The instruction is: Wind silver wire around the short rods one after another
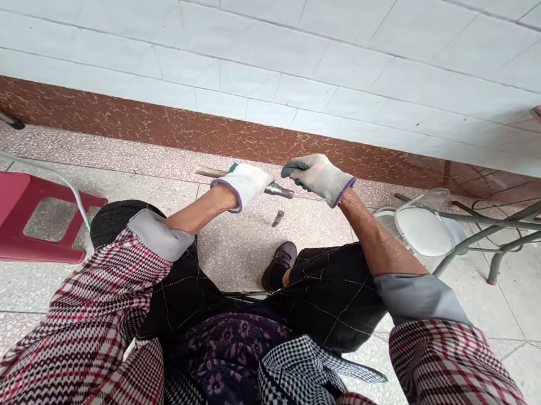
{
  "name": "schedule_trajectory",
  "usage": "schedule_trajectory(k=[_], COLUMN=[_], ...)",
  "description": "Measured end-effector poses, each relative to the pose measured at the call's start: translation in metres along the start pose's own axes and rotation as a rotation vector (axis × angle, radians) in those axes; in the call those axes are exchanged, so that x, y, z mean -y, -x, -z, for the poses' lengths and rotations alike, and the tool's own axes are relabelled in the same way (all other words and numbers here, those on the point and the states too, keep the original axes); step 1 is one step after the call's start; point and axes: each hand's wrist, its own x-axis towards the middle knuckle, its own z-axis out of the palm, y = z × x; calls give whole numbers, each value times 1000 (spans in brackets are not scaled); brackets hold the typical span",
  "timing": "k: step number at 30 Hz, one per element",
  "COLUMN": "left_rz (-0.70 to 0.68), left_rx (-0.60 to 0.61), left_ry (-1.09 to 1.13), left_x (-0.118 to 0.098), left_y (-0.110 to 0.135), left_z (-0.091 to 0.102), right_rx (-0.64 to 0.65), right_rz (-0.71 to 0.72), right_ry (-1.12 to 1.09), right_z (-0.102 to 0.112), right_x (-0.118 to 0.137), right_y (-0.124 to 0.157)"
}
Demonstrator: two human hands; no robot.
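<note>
My left hand, in a white glove with a purple cuff, is wrapped round a long tool. Its wooden end sticks out to the left, and its dark, shiny end points right; I cannot tell the tool's exact kind. Just right of that end hovers my right hand, gloved in white with dark green fingertips. Its fingers are bent together, and whatever they may hold is hidden. Below the tool is a small brown stub-like piece, apparently on the floor.
A red plastic stool stands at the left. To the right are a white round-seated thing and grey metal legs. A white tiled wall with a brown marbled base strip runs ahead. My shoe rests on the floor.
</note>
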Motion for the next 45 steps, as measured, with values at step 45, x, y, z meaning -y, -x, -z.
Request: schedule_trajectory(k=[45], left_rz=[39], left_rx=[-32], left_ry=[-6], left_x=[5], left_y=[-5], left_z=[1], right_rx=[-90], right_rz=[117], right_ry=[41], right_z=[-4], right_x=[-6], right_y=[10])
